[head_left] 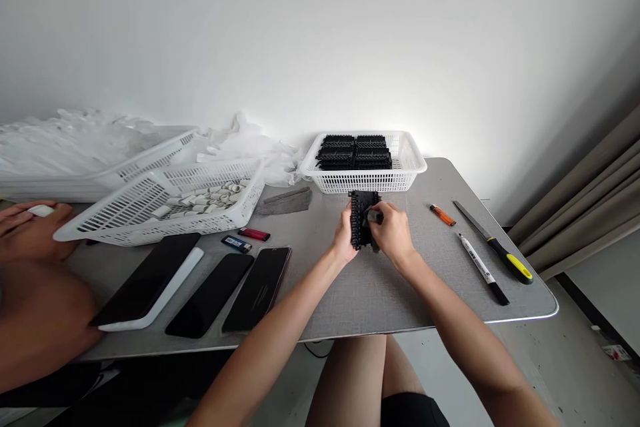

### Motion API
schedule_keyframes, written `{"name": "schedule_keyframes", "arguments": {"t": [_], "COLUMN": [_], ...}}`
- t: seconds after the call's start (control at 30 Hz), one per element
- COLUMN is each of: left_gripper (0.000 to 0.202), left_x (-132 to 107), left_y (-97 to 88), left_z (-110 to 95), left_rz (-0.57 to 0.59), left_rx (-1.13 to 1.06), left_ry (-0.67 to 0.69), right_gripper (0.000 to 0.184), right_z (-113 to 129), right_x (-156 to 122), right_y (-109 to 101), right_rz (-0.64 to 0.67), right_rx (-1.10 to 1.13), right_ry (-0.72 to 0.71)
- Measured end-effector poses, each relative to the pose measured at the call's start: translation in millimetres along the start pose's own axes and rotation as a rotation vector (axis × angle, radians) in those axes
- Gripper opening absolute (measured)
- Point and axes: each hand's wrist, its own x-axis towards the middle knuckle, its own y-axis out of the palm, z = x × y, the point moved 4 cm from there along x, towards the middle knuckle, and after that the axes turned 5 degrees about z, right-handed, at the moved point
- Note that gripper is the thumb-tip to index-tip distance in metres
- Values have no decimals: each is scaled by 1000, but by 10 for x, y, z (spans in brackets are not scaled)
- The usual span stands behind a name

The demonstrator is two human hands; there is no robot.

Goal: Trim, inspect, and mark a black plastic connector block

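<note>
My left hand grips a black plastic part with a toothed edge, held upright above the grey table. My right hand is closed at the part's right side, pinching a small grey piece that looks like folded cloth or abrasive sheet, against the part. The fingertips partly hide both. Behind my hands stands a white basket with several stacks of similar black parts. A flat grey strip lies on the table left of my hands.
On the right lie an orange lighter, a marker and a yellow-black-handled file. To the left are phones, red and blue lighters, and a basket of white tube pieces. Another person's hand is at far left.
</note>
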Motion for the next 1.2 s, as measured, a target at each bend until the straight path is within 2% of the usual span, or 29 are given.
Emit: {"name": "schedule_keyframes", "arguments": {"t": [0.07, 0.13, 0.27, 0.33, 0.43, 0.47, 0.53, 0.6, 0.63, 0.67, 0.77, 0.83, 0.93, 1.03, 1.1, 1.2], "left_gripper": [31, 34, 31, 29, 31, 32, 35, 37, 38, 39, 40, 41, 44, 44, 41, 38], "left_x": [27, 47, 75, 89, 102, 102, 93, 77, 68, 59, 31, 9, -26, -42, -35, -16], "left_y": [-91, -155, -193, -217, -263, -267, -243, -187, -154, -124, -63, -26, 32, 65, 65, 35], "left_z": [-51, -91, -115, -136, -132, -124, -106, -90, -82, -74, -54, -48, -56, -76, -87, -93], "left_rz": [-85, -120, -84, -94, -144, -151, -129, -75, -46, -22, 3, 23, 60, 66, 63, 59], "left_rx": [-42, -73, -127, -174, -200, -204, -221, -247, -260, -271, -288, -292, -297, -311, -320, -322], "left_ry": [22, 28, -16, 6, -31, -52, -77, -85, -89, -94, -114, -133, -152, -158, -157, -150], "right_gripper": [24, 21, 21, 25, 38, 40, 44, 60, 66, 67, 59, 56, 47, 45, 45, 42], "right_z": [83, 125, -44, -232, -533, -606, -708, -775, -819, -885, -1168, -1327, -1444, -1433, -1360, -1169], "right_x": [-32, -49, -77, -115, -231, -298, -466, -662, -753, -834, -1055, -1161, -1244, -1254, -1212, -1066], "right_y": [66, 55, -244, -461, -754, -805, -837, -865, -915, -992, -1217, -1259, -1208, -1189, -1220, -1261], "right_rz": [126, 262, 492, 504, 336, 324, 414, 521, 502, 429, 224, 209, 222, 142, 54, -32], "right_rx": [-61, -83, -35, -90, -302, -349, -358, -298, -291, -322, -551, -627, -600, -505, -364, 76], "right_ry": [-4, -27, -33, 27, 240, 286, 288, 196, 162, 170, 374, 462, 468, 457, 420, 329]}}
